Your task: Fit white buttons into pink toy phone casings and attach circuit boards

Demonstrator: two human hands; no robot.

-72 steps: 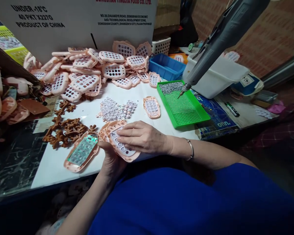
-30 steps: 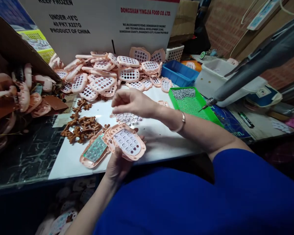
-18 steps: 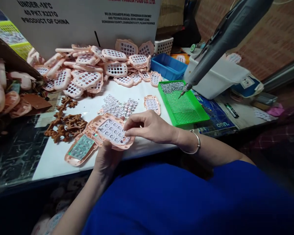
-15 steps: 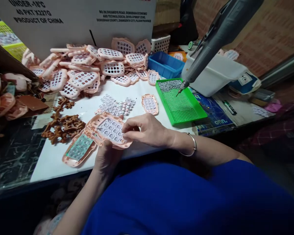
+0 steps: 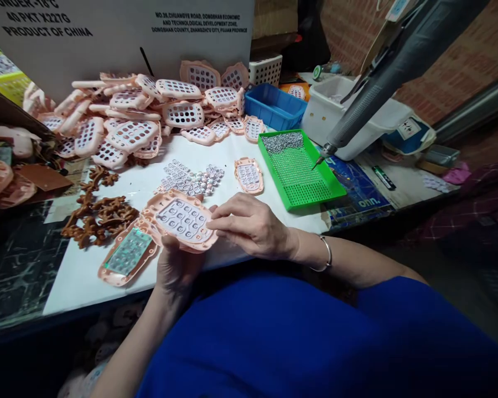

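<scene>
A pink plastic shell [image 5: 182,221] with a whitish keypad sheet inside is tilted over the table. My left hand [image 5: 178,265] grips its lower edge, thumb on the rim. At the shell's right end my right hand [image 5: 255,226] has its thumb and forefinger together on the rim; whether a small part is between them is hidden. Joined to the left of the shell, or overlapping it, lies another pink half with a green circuit board [image 5: 129,251]. Behind it are small whitish key pieces [image 5: 191,178] and, to the left, brown parts [image 5: 99,215].
Pink shells [image 5: 133,132] are piled at the back left. A green tray [image 5: 301,168] of screws stands right of a loose pink shell [image 5: 249,176], with a hanging electric screwdriver [image 5: 348,119] above it. Behind are a blue bin [image 5: 274,108] and white tub [image 5: 330,113].
My right fingers have straightened somewhat at the shell's right end. The view has shifted slightly, and the screwdriver tip now hangs further right over the green tray.
</scene>
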